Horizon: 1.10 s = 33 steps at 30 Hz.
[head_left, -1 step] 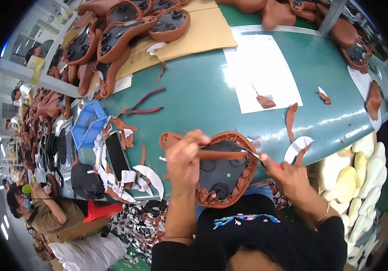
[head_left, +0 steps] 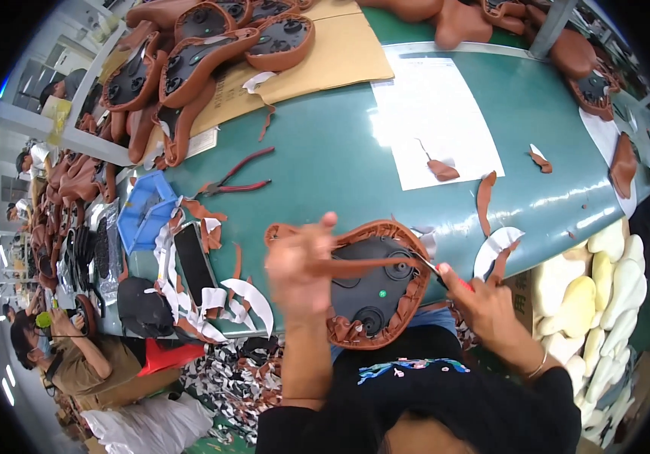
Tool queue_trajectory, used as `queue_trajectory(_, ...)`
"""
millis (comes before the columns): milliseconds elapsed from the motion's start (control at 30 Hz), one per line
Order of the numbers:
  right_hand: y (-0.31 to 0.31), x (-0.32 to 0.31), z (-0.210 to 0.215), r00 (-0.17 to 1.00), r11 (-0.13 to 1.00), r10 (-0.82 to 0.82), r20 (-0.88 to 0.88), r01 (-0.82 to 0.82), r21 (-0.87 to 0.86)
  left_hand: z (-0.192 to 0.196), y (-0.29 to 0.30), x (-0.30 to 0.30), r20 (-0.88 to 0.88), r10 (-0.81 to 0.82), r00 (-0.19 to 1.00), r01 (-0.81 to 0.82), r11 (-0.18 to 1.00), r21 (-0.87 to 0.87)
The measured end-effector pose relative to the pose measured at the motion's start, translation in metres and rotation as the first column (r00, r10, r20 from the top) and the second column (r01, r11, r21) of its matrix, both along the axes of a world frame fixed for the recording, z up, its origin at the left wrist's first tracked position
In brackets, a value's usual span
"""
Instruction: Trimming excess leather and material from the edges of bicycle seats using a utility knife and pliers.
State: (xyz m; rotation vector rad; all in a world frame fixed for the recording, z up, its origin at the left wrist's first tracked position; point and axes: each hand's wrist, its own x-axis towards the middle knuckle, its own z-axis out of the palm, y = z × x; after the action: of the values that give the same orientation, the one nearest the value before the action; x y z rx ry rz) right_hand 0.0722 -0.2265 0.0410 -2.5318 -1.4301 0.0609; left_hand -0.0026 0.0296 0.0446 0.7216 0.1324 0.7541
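A brown saddle-shaped seat [head_left: 359, 291] lies underside up at the table's near edge, against my body. Its black plastic base shows inside a gathered rim of brown cover. My left hand [head_left: 298, 272], smeared by motion, is closed on one end of a brown strip of cover material [head_left: 366, 267]. That strip runs taut across the base to the seat's right rim. There the thin blade of a red-handled knife [head_left: 429, 265] meets the rim. My right hand [head_left: 485, 309] is wrapped round the knife's handle. The seat's narrow nose, at the left, is partly hidden behind my left hand.
Red-handled pliers [head_left: 240, 174], a blue tray [head_left: 145, 212], a phone [head_left: 195, 255] and brown and white scraps lie left on the green table. A paper sheet [head_left: 446, 113] lies beyond. Seats [head_left: 207, 64] are piled far left; pale foam pads [head_left: 590, 295] stand right.
My left hand has moved slightly left and down, drawing the strip along with it. The knife and right hand stay at the seat's right rim, nearly unmoved.
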Motion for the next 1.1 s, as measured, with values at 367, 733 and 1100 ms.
queue_trajectory(367,0.04,0.024,0.016,0.995,0.997,-0.073,-0.069,0.072,-0.016,0.013,-0.001,0.042,-0.652,0.172,0.738,0.511,0.489,0.707)
queue_trajectory(733,0.045,0.019,0.016,0.974,0.984,-0.179,-0.142,0.176,-0.03,0.015,0.011,0.043,-0.323,-0.23,0.918,0.378,0.755,0.536)
queue_trajectory(1100,0.046,0.018,0.045,0.998,0.982,-0.064,0.002,0.063,-0.177,-0.041,0.061,0.058,-0.251,0.77,0.587,-0.245,0.464,0.851)
